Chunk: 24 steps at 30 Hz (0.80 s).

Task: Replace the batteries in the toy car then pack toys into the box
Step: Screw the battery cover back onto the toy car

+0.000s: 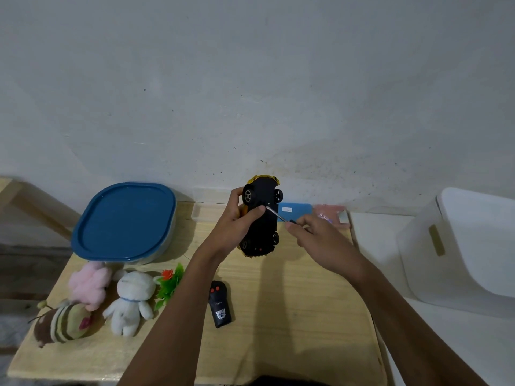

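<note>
Fingers point(236, 194) of the left hand point(237, 221) are curled round the car point(263, 201), held underside-out above the tabletop point(292, 302), likely so the battery cover is exposed; a screwdriver point(274, 213) is pinched in the right hand point(320, 238), tip set against the chassis. Lidded box point(122, 221), plush toys point(131, 299) and remote point(219, 303) are seen on pale wood; bare wall point(250, 79) behind.

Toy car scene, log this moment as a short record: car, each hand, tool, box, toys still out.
car: toy car, underside facing the camera, held above the table
left hand: left hand grips the car's side
right hand: right hand holds the screwdriver
tool: tip at the car's underside
box: box at the table's far left, blue lid on
toys out: pink plush, white plush, striped plush, remote control
</note>
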Available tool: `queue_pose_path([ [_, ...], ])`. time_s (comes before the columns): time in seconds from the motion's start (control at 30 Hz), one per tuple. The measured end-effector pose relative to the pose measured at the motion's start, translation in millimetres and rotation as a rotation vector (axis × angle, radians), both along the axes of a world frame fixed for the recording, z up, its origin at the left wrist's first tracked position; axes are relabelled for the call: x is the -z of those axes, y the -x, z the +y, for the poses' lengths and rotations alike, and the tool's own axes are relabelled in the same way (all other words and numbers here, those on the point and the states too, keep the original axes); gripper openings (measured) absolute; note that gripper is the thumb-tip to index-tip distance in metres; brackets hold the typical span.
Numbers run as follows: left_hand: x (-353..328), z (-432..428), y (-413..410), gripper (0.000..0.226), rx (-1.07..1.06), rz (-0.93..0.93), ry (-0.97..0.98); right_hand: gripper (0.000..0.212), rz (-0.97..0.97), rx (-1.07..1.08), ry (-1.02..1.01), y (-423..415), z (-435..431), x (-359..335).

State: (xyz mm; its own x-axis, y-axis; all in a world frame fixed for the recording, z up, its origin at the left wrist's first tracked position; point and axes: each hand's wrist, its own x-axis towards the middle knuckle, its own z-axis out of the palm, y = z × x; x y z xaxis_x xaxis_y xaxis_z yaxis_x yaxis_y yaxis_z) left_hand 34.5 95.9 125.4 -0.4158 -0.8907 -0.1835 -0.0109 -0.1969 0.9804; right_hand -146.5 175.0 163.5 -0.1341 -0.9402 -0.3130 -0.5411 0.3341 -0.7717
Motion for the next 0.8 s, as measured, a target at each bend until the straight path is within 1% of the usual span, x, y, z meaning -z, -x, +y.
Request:
queue_pose_path([
  [0.07,5,0,3,0.037,-0.024,-0.024,-0.053,0.034,-0.061,0.065,0.053,2,2,2],
  [0.1,7,1,6,0.037,-0.039,-0.068,-0.067,0.033,-0.103,0.095,0.074,4,3,5],
  [0.2,24,3,19,0.039,-0.052,-0.302,-0.073,0.030,-0.173,0.165,0.102,15,3,17],
  [0.37,79,17,40,0.050,0.138,-0.683,-0.113,0.027,-0.189,0.230,0.102,30,8,39],
  [0.43,95,30,53,0.055,0.163,-0.825,-0.065,0.026,-0.189,0.235,0.096,35,10,44],
  [0.53,108,46,72,0.063,0.125,-1.052,0.070,0.025,-0.191,0.251,0.083,41,10,48],
  [0.63,118,50,84,0.069,0.130,-1.159,0.098,0.025,-0.190,0.264,0.092,49,10,47],
  [0.8,133,52,98,0.071,0.146,-1.240,0.087,0.023,-0.190,0.275,0.083,65,7,47],
])
